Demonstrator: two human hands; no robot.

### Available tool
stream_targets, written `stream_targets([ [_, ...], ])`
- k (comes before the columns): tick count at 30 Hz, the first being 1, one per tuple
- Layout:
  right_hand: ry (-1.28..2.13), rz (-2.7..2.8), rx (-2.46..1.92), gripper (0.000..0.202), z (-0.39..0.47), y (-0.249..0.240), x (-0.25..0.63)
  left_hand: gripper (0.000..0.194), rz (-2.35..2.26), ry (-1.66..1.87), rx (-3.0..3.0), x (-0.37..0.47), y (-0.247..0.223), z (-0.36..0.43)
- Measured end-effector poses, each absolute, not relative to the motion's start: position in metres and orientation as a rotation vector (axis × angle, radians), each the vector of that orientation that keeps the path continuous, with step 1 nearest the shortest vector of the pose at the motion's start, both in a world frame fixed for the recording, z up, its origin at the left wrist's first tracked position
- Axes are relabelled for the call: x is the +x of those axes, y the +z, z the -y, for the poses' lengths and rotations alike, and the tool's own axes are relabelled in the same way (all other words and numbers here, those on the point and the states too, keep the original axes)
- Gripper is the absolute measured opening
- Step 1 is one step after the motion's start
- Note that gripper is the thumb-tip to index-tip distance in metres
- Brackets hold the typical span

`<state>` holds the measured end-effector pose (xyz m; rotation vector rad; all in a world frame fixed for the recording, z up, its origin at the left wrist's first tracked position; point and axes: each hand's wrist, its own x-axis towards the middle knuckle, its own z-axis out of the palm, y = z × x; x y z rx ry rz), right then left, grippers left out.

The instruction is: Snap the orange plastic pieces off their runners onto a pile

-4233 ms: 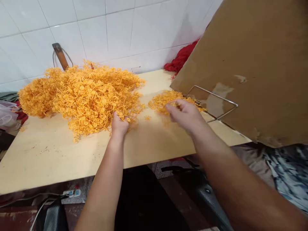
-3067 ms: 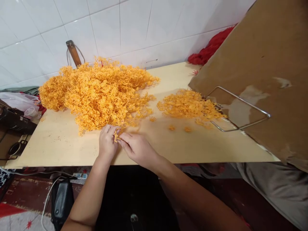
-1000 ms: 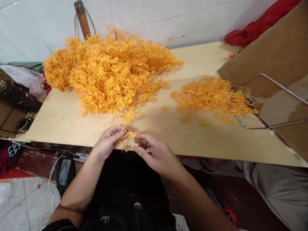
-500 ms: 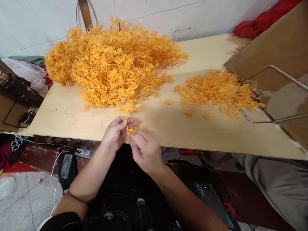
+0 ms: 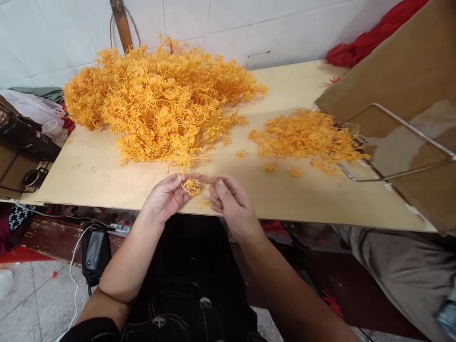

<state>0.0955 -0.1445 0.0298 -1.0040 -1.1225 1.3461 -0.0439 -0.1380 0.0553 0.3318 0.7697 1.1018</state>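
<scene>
My left hand (image 5: 166,197) is closed in a pinch on a small yellow-orange plastic flower piece (image 5: 191,187) with thin curling strands, just above the table's front edge. To its right, my right hand (image 5: 233,202) is apart from that piece, its fingers curled together and partly blurred. Whatever lies between those fingertips is hidden. Beyond my hands rises a large tangled heap of orange plastic flower pieces (image 5: 156,104). A smaller, flatter pile of similar pieces (image 5: 302,135) lies to the right, with a few loose ones (image 5: 270,167) in front of it.
A cardboard box (image 5: 399,80) with a bent metal wire frame (image 5: 409,123) stands on the right of the wooden table (image 5: 89,180). Red material (image 5: 370,38) lies behind it. At left are a dark cylinder (image 5: 28,133) and a plastic bag (image 5: 32,107). A person's grey-clad leg (image 5: 399,270) is at lower right.
My right hand has pulled away to the right from the flower piece, and my hands are now farther apart. The strands in my left hand are spread wider. The whole view has shifted slightly.
</scene>
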Motion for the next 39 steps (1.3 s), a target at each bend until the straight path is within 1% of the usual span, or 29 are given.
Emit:
stream_targets([
  [2, 1.304, 1.249, -1.021, 0.022, 0.141, 0.028, 0.089, 0.018, -0.772, 1.096, 0.342, -0.043, 0.055, 0.137],
  [6, 1.293, 1.5, -0.968, 0.026, 0.14, 0.024, 0.076, 0.019, -0.789, 1.115, 0.363, -0.042, 0.057, 0.135],
  [11, 1.228, 1.564, -0.915, 0.02, 0.135, 0.022, 0.078, 0.014, -0.753, 1.073, 0.38, -0.045, 0.055, 0.135],
  [15, 1.175, 1.695, -0.827, 0.016, 0.131, 0.031, 0.083, 0.012, -0.717, 1.046, 0.405, -0.045, 0.05, 0.133],
  [20, 0.81, 1.92, -0.754, 0.026, 0.155, 0.047, 0.084, 0.022, -0.78, 1.252, 0.318, -0.053, 0.054, 0.122],
  [22, 0.754, 2.016, -0.642, 0.03, 0.174, 0.052, 0.086, 0.026, -0.809, 1.364, 0.251, -0.059, 0.057, 0.117],
  [23, 0.796, 2.046, -0.588, 0.029, 0.181, 0.053, 0.088, 0.027, -0.812, 1.391, 0.232, -0.062, 0.059, 0.116],
  [25, 1.037, 1.967, -0.587, 0.021, 0.189, 0.051, 0.093, 0.026, -0.799, 1.364, 0.234, -0.065, 0.062, 0.116],
  [27, 1.36, 1.653, -0.728, 0.015, 0.183, 0.045, 0.097, 0.024, -0.771, 1.267, 0.258, -0.063, 0.063, 0.12],
  [29, 1.551, 1.278, -0.895, 0.014, 0.17, 0.038, 0.096, 0.023, -0.75, 1.192, 0.256, -0.058, 0.063, 0.124],
  [30, 1.586, 1.15, -0.957, 0.016, 0.163, 0.034, 0.094, 0.022, -0.744, 1.177, 0.249, -0.055, 0.063, 0.126],
  [32, 1.6, 1.069, -1.027, 0.022, 0.151, 0.026, 0.086, 0.021, -0.739, 1.166, 0.245, -0.05, 0.062, 0.128],
  [36, 1.534, 1.172, -0.994, 0.031, 0.142, 0.017, 0.068, 0.021, -0.773, 1.175, 0.289, -0.045, 0.062, 0.129],
  [39, 1.518, 1.256, -0.904, 0.029, 0.141, 0.014, 0.061, 0.022, -0.785, 1.211, 0.317, -0.045, 0.061, 0.128],
])
